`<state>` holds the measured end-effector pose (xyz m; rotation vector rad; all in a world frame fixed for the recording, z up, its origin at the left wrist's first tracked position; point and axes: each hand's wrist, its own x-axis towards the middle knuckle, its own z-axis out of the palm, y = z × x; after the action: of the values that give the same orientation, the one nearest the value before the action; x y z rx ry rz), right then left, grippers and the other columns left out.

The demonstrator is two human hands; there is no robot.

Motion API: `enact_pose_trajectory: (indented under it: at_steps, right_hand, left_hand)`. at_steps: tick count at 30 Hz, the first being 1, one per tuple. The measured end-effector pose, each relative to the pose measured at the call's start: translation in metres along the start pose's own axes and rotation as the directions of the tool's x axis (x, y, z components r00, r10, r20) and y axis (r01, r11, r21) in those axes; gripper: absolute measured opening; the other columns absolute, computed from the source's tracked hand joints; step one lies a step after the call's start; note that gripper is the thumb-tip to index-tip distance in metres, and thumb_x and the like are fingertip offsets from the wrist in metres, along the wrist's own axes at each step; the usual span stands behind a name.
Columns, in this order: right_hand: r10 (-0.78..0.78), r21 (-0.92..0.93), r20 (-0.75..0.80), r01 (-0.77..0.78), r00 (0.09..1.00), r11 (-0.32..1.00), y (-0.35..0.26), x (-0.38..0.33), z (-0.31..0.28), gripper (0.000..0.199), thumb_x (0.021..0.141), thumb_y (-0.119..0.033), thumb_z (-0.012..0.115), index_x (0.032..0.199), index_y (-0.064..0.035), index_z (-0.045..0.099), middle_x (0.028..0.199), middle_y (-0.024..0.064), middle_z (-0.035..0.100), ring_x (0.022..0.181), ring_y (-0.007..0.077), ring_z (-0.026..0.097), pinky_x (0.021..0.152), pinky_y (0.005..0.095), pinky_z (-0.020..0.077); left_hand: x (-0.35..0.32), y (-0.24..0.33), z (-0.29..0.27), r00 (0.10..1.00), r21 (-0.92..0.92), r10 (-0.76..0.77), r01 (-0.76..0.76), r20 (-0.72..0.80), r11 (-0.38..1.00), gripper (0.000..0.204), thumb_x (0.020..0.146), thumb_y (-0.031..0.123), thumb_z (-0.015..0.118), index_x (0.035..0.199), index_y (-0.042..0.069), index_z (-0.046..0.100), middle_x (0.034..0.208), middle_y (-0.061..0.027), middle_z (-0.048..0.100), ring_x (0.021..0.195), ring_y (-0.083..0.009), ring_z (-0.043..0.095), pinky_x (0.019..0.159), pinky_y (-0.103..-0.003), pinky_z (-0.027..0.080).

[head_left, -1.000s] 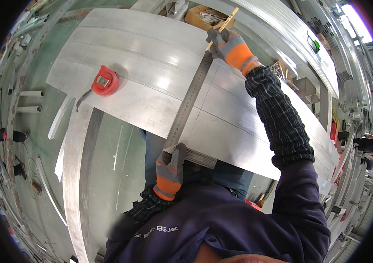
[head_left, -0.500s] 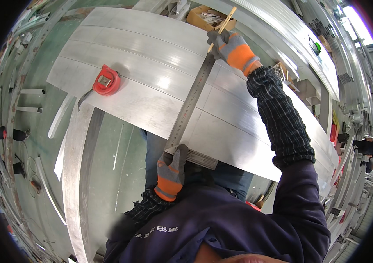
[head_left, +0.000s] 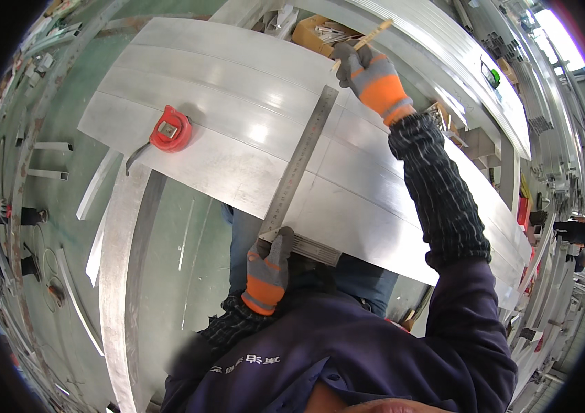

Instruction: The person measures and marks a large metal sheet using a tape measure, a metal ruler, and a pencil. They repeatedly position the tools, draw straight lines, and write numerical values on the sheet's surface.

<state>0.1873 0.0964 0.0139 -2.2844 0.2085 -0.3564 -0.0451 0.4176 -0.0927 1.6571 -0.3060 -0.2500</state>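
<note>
Across a wide silvery metal panel lies the graduated blade of a try square. Its thick stock rests along the panel's near edge. My left hand, in a grey and orange glove, grips the square at the corner where blade and stock meet. Past the blade's far end, my right hand, gloved alike, is closed round a yellow pencil. The pencil slants up to the right, its lower tip just off the panel's far edge area. A red tape measure sits on the panel's left part, its black strap hanging over the edge.
Beyond the panel stands a cardboard box of small items. Long metal profiles are stacked at the far right. A metal beam runs under the panel's left end. Other people's arms or legs show at the far left.
My right hand has lifted off the blade's far end and shifted slightly right and away with the pencil, which now tilts lower. My left hand stays on the square.
</note>
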Motion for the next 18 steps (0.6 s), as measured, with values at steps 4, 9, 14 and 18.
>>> enact_pose_trajectory:
  at_steps: [4,9,14,18]
  right_hand:
    - [-0.308,-0.060,0.069,0.312,0.949,0.948,-0.042,-0.080,-0.033,0.025,0.107,-0.019,0.057,0.120,-0.0007,0.070,0.090,0.0118,0.075,0.084,0.0206,0.076,0.076,0.0325,0.0594]
    - [-0.630,0.132,0.173,0.616,0.757,0.777,-0.095,-0.223,-0.056,0.045,0.083,-0.027,0.086,0.118,-0.0040,0.069,0.105,0.0168,0.074,0.089,0.0348,0.073,0.082,0.0443,0.0605]
    - [-0.673,-0.231,0.110,0.678,0.731,0.698,-0.104,-0.265,-0.087,0.049,0.082,-0.026,0.084,0.125,-0.0067,0.069,0.123,0.0186,0.072,0.104,0.0357,0.072,0.092,0.0485,0.0572]
    - [-0.595,-0.059,-0.398,0.628,0.698,0.776,-0.066,-0.256,-0.118,0.031,0.105,-0.022,0.066,0.130,-0.0035,0.067,0.113,0.0180,0.074,0.096,0.0269,0.074,0.084,0.0406,0.0602]
  left_hand:
    - [-0.005,0.025,0.007,0.948,-0.481,-0.317,0.274,-0.008,0.832,0.026,0.108,0.011,0.061,0.126,-0.007,0.067,0.116,-0.0136,0.074,0.101,-0.0179,0.070,0.086,-0.034,0.056]
    - [0.002,0.074,0.016,1.000,-0.224,0.023,-0.024,-0.008,0.974,0.029,0.103,0.002,0.063,0.130,-0.004,0.067,0.108,-0.0163,0.076,0.094,-0.0272,0.074,0.083,-0.035,0.058]
    - [0.002,0.146,0.048,0.997,-0.734,-0.075,0.057,0.007,0.677,0.022,0.106,0.003,0.061,0.128,-0.001,0.065,0.115,-0.0076,0.074,0.099,-0.0116,0.070,0.080,-0.030,0.058]
    - [0.017,0.169,0.062,0.770,-0.342,0.635,-0.582,0.059,0.738,0.053,0.100,0.019,0.069,0.145,-0.005,0.054,0.137,-0.0253,0.066,0.121,-0.0304,0.069,0.097,-0.039,0.056]
